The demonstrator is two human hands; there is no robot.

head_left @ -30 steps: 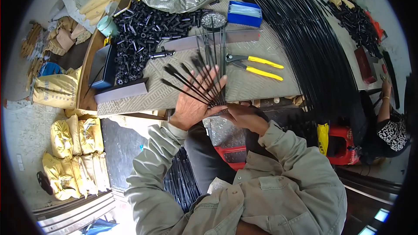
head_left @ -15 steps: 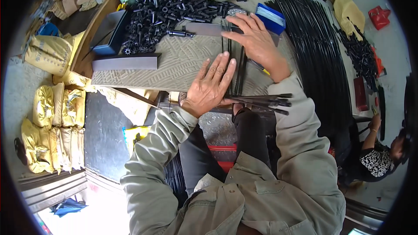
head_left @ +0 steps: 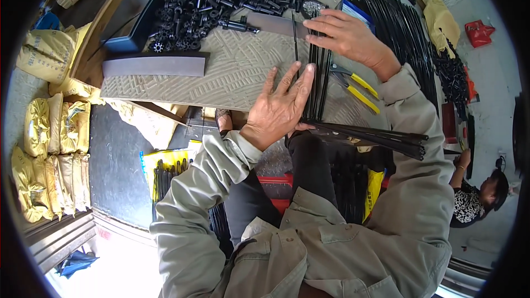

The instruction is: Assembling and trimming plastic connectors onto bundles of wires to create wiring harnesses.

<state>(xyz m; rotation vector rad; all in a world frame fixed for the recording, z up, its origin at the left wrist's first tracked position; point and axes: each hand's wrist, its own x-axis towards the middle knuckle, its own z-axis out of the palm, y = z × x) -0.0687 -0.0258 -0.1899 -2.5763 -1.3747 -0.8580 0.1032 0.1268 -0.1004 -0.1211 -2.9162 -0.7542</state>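
My left hand [head_left: 279, 106] lies with long fingers stretched over the patterned work mat [head_left: 221, 72], their tips beside upright-lying thin black rods [head_left: 317, 80]. From under its palm, near the thumb, a bundle of black rods [head_left: 375, 135] sticks out to the right past the table's front edge; the thumb's grip is mostly hidden. My right hand [head_left: 348, 38] hovers over or rests on the far ends of the lying rods, fingers extended and slightly apart. One single rod [head_left: 295, 38] lies just left of them. Yellow-handled pliers [head_left: 356, 89] lie right of the rods.
A heap of black metal fittings [head_left: 204, 5] covers the table's back left, near a blue tray [head_left: 130, 27] and a grey metal strip [head_left: 154, 66]. Many long black rods [head_left: 395, 27] lie at right. A blue box [head_left: 359, 14] sits behind my right hand. Another person [head_left: 477, 193] is far right.
My right hand has moved right and slightly back, and the pliers now show fully. My left hand has shifted right. The bundle under it now reaches farther right. The view has shifted a little.
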